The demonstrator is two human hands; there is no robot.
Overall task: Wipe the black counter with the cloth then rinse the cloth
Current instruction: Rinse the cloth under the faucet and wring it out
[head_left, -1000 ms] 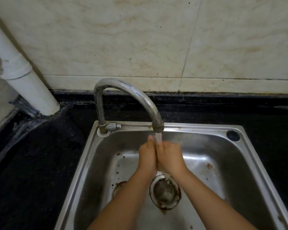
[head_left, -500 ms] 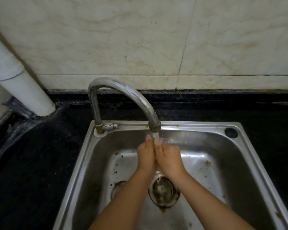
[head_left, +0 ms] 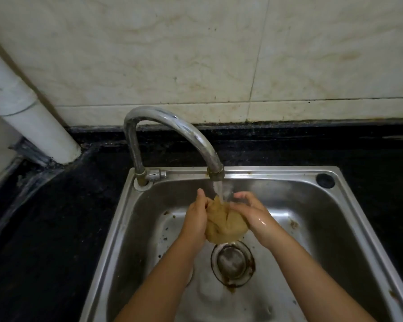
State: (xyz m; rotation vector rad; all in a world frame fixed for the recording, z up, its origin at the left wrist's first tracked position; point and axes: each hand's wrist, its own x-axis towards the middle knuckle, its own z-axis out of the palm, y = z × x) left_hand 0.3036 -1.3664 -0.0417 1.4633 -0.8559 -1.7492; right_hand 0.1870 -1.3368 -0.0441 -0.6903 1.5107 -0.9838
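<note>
A wet, tan cloth [head_left: 226, 223] is bunched into a ball over the steel sink [head_left: 349, 228]. My left hand [head_left: 196, 219] cups its left side and my right hand [head_left: 251, 212] grips its right side with curled fingers. Water runs from the curved tap [head_left: 177, 129] straight onto the top of the cloth. The black counter [head_left: 56, 228] surrounds the sink on the left, back and right.
A round drain [head_left: 233, 263] with rusty stains sits below the cloth. A white pipe [head_left: 26, 112] rises from the counter's back left corner. A stained tiled wall [head_left: 196, 54] stands behind. A black plug hole [head_left: 325, 180] marks the sink's back right rim.
My hands were pressed together under the water with the cloth hidden between them. They have spread apart, and the bunched cloth now shows between them.
</note>
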